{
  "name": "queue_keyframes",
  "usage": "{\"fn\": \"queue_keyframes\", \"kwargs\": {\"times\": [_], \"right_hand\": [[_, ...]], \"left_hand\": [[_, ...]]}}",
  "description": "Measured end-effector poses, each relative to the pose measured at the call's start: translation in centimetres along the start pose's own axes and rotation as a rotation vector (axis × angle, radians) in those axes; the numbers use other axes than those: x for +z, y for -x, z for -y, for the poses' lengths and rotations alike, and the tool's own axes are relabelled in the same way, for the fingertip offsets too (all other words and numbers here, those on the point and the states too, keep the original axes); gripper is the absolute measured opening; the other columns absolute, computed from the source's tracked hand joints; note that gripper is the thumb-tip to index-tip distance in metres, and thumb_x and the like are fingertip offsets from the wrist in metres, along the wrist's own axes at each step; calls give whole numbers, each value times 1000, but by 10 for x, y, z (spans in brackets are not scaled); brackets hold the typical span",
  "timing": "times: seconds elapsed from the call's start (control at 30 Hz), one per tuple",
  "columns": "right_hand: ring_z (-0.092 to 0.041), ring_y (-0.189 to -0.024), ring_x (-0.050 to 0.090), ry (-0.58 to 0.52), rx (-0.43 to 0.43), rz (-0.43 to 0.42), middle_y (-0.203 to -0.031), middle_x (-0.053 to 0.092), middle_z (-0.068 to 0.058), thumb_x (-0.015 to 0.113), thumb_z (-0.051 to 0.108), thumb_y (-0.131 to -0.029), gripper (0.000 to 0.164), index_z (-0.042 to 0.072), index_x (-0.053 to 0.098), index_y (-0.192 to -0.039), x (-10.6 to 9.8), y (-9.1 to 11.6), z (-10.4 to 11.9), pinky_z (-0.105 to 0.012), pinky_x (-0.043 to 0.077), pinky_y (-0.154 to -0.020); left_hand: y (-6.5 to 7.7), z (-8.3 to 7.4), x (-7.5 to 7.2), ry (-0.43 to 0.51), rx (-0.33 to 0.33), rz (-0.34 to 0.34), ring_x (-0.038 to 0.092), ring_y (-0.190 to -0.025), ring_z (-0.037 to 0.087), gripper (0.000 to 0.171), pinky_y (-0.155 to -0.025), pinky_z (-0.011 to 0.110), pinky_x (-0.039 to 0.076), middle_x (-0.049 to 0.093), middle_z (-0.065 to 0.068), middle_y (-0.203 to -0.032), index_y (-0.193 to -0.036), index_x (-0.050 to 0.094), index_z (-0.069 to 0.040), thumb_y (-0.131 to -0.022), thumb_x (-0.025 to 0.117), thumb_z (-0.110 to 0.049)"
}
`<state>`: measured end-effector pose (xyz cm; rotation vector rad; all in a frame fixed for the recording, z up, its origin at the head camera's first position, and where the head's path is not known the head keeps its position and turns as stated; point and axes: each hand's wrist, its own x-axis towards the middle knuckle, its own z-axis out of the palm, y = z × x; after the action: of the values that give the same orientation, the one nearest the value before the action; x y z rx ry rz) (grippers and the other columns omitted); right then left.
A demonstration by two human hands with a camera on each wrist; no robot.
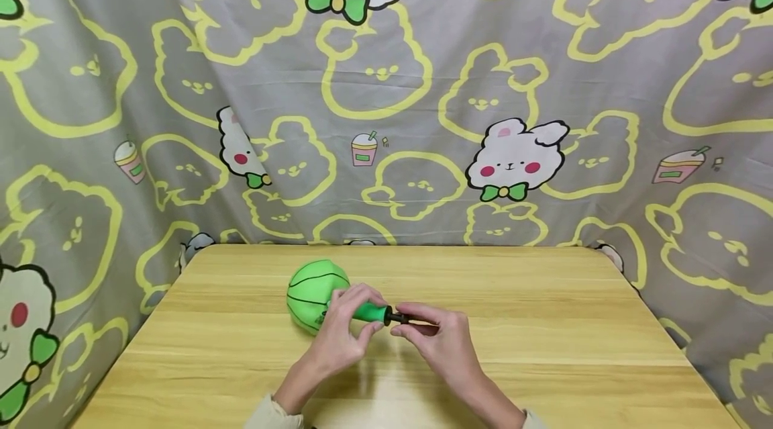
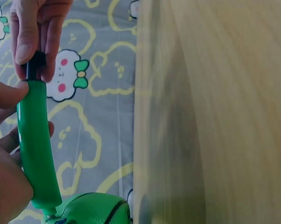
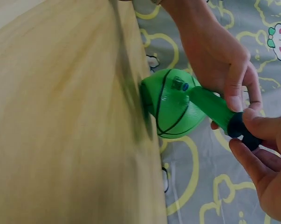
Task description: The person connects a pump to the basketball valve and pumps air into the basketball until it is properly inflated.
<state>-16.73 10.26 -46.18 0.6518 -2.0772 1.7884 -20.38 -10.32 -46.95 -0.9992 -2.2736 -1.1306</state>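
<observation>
A green ball (image 1: 309, 291) with black seam lines rests on the table, its surface dented and uneven in the right wrist view. Against it stands the nozzle end of a green hand pump (image 2: 37, 144), slanting away to the right. My left hand (image 1: 343, 334) grips the pump's barrel, thumb near the black collar. With thumb and fingers, my right hand (image 1: 445, 343) holds the black pump handle (image 1: 401, 317). A short length of dark rod shows between barrel and handle in the left wrist view. The spot where nozzle meets ball is partly hidden by my left hand in the head view.
Both hands work over a light wooden table (image 1: 543, 321). Behind and at both sides hangs a grey curtain (image 1: 423, 133) printed with yellow outlines and white cartoon animals. The table's back edge meets this curtain.
</observation>
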Motion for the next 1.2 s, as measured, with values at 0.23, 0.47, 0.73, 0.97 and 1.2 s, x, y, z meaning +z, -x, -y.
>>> {"fn": "queue_keyframes", "kwargs": {"times": [0.23, 0.47, 0.73, 0.97, 1.2], "right_hand": [[-26, -94, 74, 57, -4, 59, -102, 75, -12, 82, -7, -80, 26, 1, 74, -105, -9, -2, 7, -30, 59, -75], [-22, -93, 73, 109, 3, 47, -100, 73, -6, 79, -17, -77, 33, 4, 73, -102, -21, 0, 15, -30, 59, -75], [-18, -92, 72, 154, 11, 59, -99, 73, 0, 81, -13, -78, 35, 11, 73, -102, -39, 5, 26, -29, 60, -73], [-18, -91, 71, 155, 35, 61, -99, 73, -1, 82, -9, -79, 32, 11, 73, -103, -54, 12, 34, -30, 60, -73], [-18, -94, 71, 131, 40, 54, -101, 73, -1, 83, -4, -81, 30, 12, 74, -105, -67, 13, 44, -32, 60, -74]], "left_hand": [[0, 2, -3, -6, 1, 8, 61, -110, 10, 35, -95, 44, 34, 66, -12, -111, -109, 67, -20, -79, 80, -8], [-1, 2, -7, -16, -12, 12, 61, -110, 10, 35, -97, 45, 34, 67, -12, -112, -110, 66, -20, -80, 80, -8], [-1, 3, -10, -15, -27, 18, 61, -112, 10, 34, -99, 46, 34, 66, -13, -113, -109, 66, -21, -80, 79, -9], [-1, 4, -11, -17, -27, 23, 61, -112, 11, 34, -99, 46, 36, 66, -12, -113, -110, 65, -20, -81, 79, -10], [-2, 5, -15, -24, -19, 6, 62, -109, 10, 32, -97, 44, 38, 67, -13, -113, -111, 65, -21, -82, 78, -12]]}}
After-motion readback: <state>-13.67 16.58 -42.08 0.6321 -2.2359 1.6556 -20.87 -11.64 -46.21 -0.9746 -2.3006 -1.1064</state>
